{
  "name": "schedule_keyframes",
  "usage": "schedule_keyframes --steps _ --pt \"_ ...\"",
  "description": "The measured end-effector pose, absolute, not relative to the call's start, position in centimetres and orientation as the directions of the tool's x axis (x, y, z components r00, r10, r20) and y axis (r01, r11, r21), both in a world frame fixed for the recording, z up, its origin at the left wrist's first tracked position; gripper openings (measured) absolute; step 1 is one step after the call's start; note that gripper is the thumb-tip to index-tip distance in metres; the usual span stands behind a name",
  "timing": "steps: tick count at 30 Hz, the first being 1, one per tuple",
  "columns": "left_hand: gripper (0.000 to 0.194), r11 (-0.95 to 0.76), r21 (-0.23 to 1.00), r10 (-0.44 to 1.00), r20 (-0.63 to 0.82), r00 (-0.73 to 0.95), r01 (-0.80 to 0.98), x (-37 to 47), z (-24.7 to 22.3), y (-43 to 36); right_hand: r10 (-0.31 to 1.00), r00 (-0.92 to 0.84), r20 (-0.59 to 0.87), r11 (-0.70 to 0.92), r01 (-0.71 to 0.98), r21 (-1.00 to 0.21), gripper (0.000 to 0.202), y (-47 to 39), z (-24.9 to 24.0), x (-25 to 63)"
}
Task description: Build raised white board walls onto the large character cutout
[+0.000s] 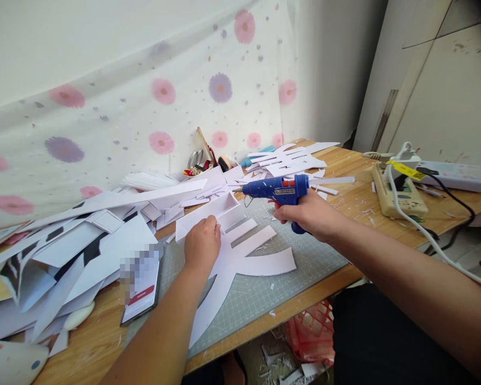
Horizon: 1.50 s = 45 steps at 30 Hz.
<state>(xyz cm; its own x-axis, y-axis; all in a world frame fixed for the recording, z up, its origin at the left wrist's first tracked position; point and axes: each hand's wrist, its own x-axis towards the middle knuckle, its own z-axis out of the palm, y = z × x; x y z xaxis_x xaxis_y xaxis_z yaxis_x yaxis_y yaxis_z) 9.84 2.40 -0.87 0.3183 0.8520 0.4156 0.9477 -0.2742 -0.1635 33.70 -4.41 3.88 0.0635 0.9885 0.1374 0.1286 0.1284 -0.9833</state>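
My right hand [310, 214] is wrapped round the handle of a blue hot glue gun [272, 188]. The gun's nozzle points left, just above the right end of an open white foam-board box [234, 214]. My left hand [202, 243] is closed at the front of that box, gripping white foam board; its fingertips are partly hidden. Below lies a flat white foam-board cutout [240, 259] with straight and curved arms. It rests on a grey-green cutting mat [272, 297], and the box stands at its far end.
White board offcuts [116, 240] pile up on the left beside a phone [142, 294]. More cut pieces [292, 160] lie at the back. A power strip [401, 195] with cords [425, 235] sits right. A red basket [310, 331] is below the table edge.
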Motion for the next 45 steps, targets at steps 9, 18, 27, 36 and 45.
schedule_keyframes --steps 9,18,27,36,45 --pt "0.024 -0.425 -0.097 0.851 0.296 0.434 0.9 9.1 -0.4 3.3 0.988 0.062 0.139 0.129 0.143 -0.981 0.008 -4.2 3.5 34.0" --pt "0.029 -0.387 -0.15 0.892 0.19 0.411 0.91 9.0 -0.3 3.3 0.988 0.039 0.148 0.142 0.123 -0.982 0.008 -4.1 3.3 33.9" --pt "0.028 -0.334 -0.135 0.905 0.231 0.358 0.933 9.1 -0.3 3.1 0.988 0.036 0.151 0.144 0.147 -0.979 0.009 -4.4 3.5 34.1" --pt "0.026 -0.341 -0.075 0.904 0.246 0.349 0.937 9.2 -0.3 3.4 0.988 0.03 0.152 0.148 0.121 -0.982 0.009 -4.3 3.2 34.1" --pt "0.027 -0.36 -0.068 0.891 0.27 0.364 0.931 9.3 -0.8 3.6 0.99 0.03 0.138 0.133 0.133 -0.982 0.007 -4.0 3.1 33.6"
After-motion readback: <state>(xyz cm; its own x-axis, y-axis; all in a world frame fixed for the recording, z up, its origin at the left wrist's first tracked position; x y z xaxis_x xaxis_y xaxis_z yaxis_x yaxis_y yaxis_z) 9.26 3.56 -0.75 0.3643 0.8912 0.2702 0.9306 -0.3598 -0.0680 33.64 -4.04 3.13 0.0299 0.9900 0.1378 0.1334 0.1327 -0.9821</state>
